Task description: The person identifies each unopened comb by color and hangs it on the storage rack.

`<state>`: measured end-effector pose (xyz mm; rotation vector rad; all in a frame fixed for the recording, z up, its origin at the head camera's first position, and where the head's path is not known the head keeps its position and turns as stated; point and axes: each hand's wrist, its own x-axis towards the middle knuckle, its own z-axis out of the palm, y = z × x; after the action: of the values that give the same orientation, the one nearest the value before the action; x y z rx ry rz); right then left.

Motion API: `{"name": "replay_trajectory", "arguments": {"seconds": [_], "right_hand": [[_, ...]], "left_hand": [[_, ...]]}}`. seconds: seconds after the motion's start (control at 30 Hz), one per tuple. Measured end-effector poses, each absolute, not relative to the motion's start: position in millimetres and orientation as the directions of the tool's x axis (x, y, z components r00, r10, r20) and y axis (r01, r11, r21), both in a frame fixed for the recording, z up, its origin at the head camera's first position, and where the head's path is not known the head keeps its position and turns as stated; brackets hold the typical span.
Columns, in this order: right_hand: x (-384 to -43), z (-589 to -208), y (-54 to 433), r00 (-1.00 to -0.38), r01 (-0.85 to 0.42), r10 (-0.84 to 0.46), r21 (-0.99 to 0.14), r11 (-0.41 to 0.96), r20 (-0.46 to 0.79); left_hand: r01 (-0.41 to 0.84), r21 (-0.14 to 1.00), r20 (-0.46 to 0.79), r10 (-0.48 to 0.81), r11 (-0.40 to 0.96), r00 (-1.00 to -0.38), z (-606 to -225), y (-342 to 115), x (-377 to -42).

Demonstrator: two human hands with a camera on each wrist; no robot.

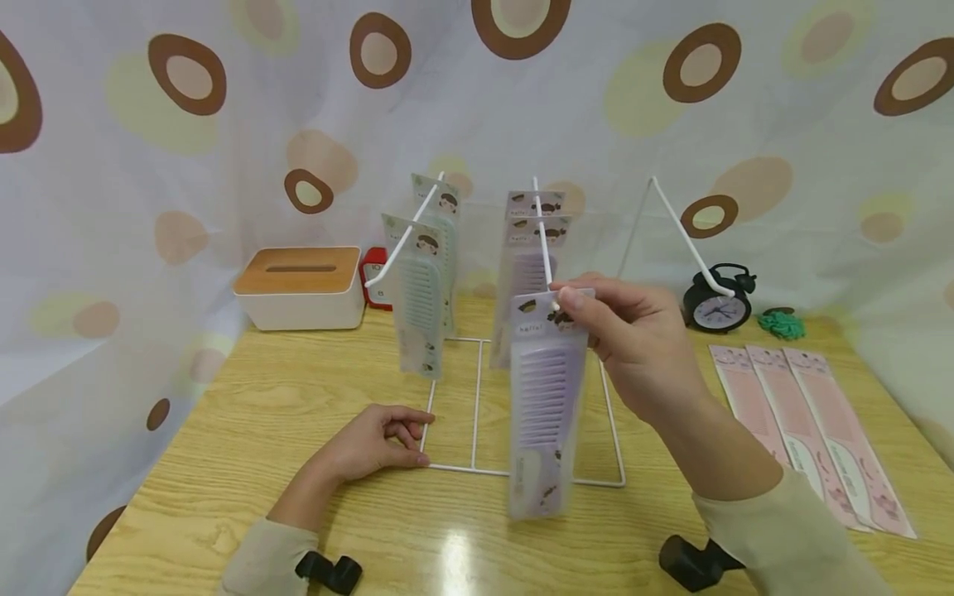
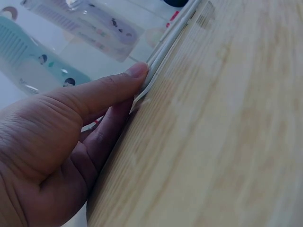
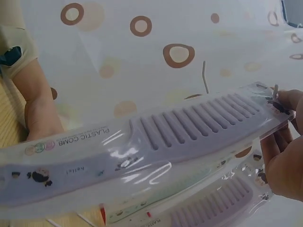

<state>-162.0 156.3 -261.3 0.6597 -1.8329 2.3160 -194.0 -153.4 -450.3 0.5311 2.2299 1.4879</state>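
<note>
At the tip of the middle prong (image 1: 542, 236) of a white wire display rack (image 1: 477, 406), my right hand (image 1: 644, 352) pinches the top of a packaged purple comb (image 1: 547, 406). In the right wrist view the prong's end shows at the pack's top, beside the fingers. Farther back on this prong hang purple comb packs (image 1: 529, 269). Green comb packs (image 1: 421, 290) hang from the left prong (image 1: 406, 236); the right prong (image 1: 686, 228) is bare. My left hand (image 1: 365, 447) holds the rack's base at its front left corner, thumb on the wire (image 2: 163, 54).
Several pink comb packs (image 1: 816, 439) lie at the right of the table. Behind them are a black alarm clock (image 1: 717, 310) and a green bundle (image 1: 782, 325). A wood-lidded tissue box (image 1: 298, 306) and a red clock (image 1: 376, 269) stand at the back left.
</note>
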Motion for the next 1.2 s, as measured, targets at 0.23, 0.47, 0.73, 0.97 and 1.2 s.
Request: {"name": "replay_trajectory", "arguments": {"seconds": [0.23,0.47,0.73,0.97,1.2], "right_hand": [[-183,-269,161,-0.939,-0.296,-0.137,-0.944,-0.149,0.316],[-204,-281,164,-0.921,-0.364,-0.080,-0.915,-0.173,0.382],[-210,-298,168,-0.905,-0.406,-0.091,-0.909,-0.097,0.415],[-211,-302,173,-0.896,-0.422,-0.105,-0.901,-0.101,0.432],[-211,-311,191,-0.893,-0.430,-0.142,-0.903,-0.012,0.427]], "left_hand": [[0.095,0.927,-0.115,0.517,0.362,-0.848,-449,-152,-194],[0.106,0.925,-0.107,0.518,0.366,-0.849,-449,-153,-194],[0.095,0.926,-0.115,0.513,0.364,-0.850,-450,-152,-194],[0.102,0.925,-0.110,0.516,0.365,-0.849,-447,-150,-195],[0.096,0.929,-0.115,0.522,0.359,-0.845,-450,-152,-195]]}}
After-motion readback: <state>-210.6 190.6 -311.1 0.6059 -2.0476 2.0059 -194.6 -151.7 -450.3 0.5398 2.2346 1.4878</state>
